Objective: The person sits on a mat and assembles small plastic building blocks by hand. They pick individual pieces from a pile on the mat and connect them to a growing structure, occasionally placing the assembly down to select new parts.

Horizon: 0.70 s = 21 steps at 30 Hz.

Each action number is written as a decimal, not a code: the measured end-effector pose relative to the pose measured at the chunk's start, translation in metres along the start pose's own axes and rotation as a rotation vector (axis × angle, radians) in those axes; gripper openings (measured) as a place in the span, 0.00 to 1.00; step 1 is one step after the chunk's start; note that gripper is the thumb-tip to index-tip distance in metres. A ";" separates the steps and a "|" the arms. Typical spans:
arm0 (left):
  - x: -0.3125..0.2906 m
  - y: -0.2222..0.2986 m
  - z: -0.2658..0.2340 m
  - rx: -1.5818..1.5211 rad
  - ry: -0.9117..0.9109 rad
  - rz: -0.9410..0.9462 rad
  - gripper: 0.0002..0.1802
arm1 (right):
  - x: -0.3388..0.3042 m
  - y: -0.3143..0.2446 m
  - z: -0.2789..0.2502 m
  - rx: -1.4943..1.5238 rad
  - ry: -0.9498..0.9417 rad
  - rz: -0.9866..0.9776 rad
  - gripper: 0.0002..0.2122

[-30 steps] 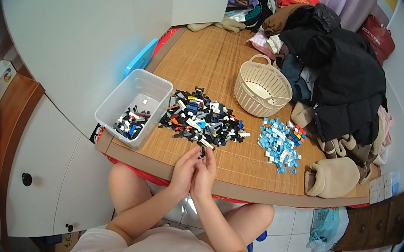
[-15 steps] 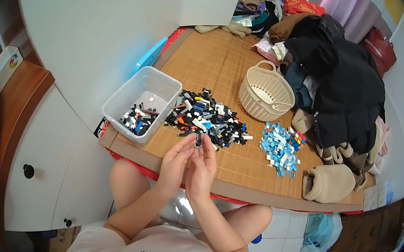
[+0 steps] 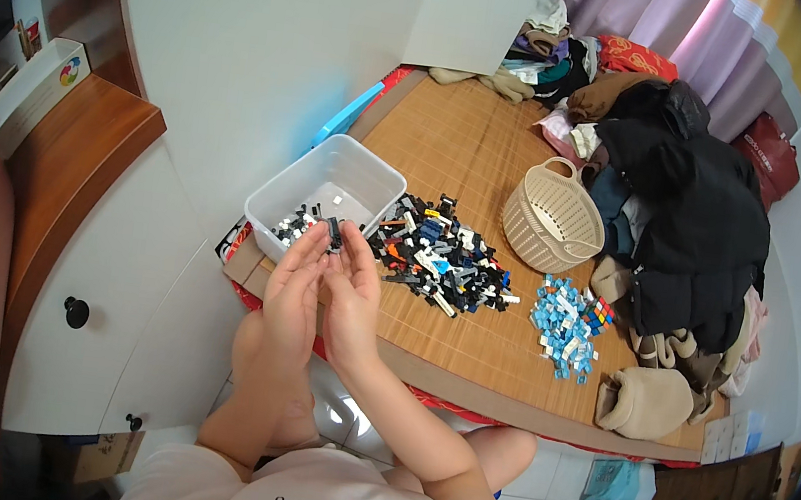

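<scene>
Between the fingertips of both hands is a small dark toy brick piece (image 3: 334,233), partly hidden by the fingers. My left hand (image 3: 296,287) pinches it from one side, and my right hand (image 3: 353,294) grips it from the other. Both are raised over the near right corner of a clear plastic bin (image 3: 271,202). Inside that bin lie several white, black and blue bricks (image 3: 299,223). Just right of my hands spreads a heap of mixed bricks (image 3: 449,261), mostly black, grey and white.
Farther right are a pile of light-blue and white pieces (image 3: 562,335), a colourful puzzle cube (image 3: 599,314) and a beige basket (image 3: 547,238). A black jacket (image 3: 693,226) and other clothes cover the right side. A blue lid (image 3: 349,114) leans behind the bin, beside a white cabinet (image 3: 256,42).
Both hands have moved left with the dark piece, from the front of the brick heap to the bin's near corner. The view has turned, shifting the surroundings.
</scene>
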<state>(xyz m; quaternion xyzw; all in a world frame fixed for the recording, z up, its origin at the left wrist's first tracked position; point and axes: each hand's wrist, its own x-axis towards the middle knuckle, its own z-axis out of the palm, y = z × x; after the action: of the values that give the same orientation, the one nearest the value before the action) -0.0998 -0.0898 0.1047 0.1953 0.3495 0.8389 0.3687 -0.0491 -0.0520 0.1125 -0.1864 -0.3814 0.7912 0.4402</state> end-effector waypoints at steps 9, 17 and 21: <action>0.002 0.003 -0.002 -0.007 0.034 0.028 0.27 | 0.012 0.016 -0.004 -0.078 -0.062 0.054 0.26; -0.005 -0.001 0.008 0.023 -0.024 0.009 0.27 | 0.007 0.009 -0.012 -0.025 -0.058 0.040 0.26; -0.012 -0.010 0.015 0.062 -0.077 -0.041 0.27 | -0.003 0.002 -0.031 -0.001 -0.022 0.005 0.24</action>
<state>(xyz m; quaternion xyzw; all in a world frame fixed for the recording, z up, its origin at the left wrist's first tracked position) -0.0784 -0.0873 0.1068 0.2316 0.3647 0.8118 0.3928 -0.0293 -0.0417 0.0909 -0.1789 -0.3861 0.7941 0.4340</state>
